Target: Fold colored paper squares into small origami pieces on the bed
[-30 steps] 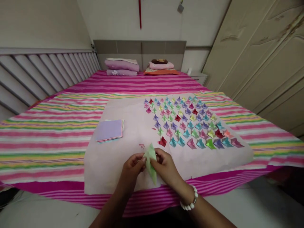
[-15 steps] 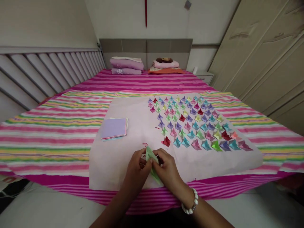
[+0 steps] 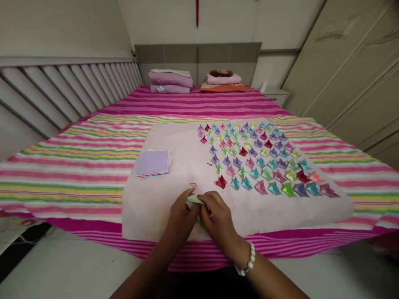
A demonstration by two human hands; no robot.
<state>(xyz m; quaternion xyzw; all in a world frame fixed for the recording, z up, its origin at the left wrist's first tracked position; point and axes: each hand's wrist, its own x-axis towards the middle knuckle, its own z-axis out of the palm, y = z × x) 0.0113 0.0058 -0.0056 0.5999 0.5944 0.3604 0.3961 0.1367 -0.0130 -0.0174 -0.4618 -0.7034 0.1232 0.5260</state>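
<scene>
My left hand and my right hand meet over a light green folded paper, fingers pinched on it and pressing it down on the pale pink sheet near the bed's front edge. Most of the green paper is hidden under the fingers. A bead bracelet circles my right wrist. Just beyond my hands lies a red folded piece, the nearest of several rows of coloured folded paper pieces. A stack of square papers, purple on top, lies to the left.
The striped bedcover spreads across the bed. Folded pillows and blankets sit at the headboard. A slatted rail runs along the left, a wardrobe stands at the right. A small nightstand is beside the bed.
The green paper was held upright above the sheet; now both hands have lowered it flat onto the sheet and cover it. The view has shifted slightly left and down.
</scene>
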